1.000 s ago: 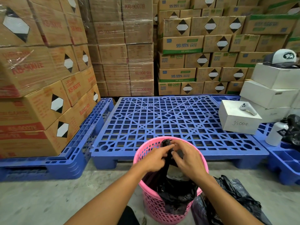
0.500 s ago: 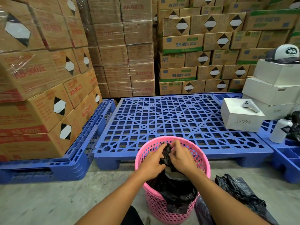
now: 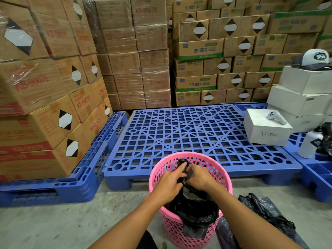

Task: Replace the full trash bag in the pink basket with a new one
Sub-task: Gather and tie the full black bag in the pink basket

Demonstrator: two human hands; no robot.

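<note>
A pink perforated basket (image 3: 215,164) stands on the concrete floor in front of a blue pallet. A black trash bag (image 3: 195,212) hangs into it and drapes over its near rim. Above the basket's mouth my left hand (image 3: 168,184) and my right hand (image 3: 200,177) both pinch the bunched top of this bag, fingers nearly touching. Another black bag (image 3: 265,214), crumpled, lies on the floor just right of the basket.
The blue plastic pallet (image 3: 179,133) lies beyond the basket, with a white box (image 3: 267,133) and a white controller on it. Stacked cardboard cartons (image 3: 45,105) rise at left and behind. White boxes, a cap and a white bottle (image 3: 309,144) sit at right.
Both hands have sunk a little lower toward the basket's mouth while staying closed on the bag's top. The camera view shifted slightly.
</note>
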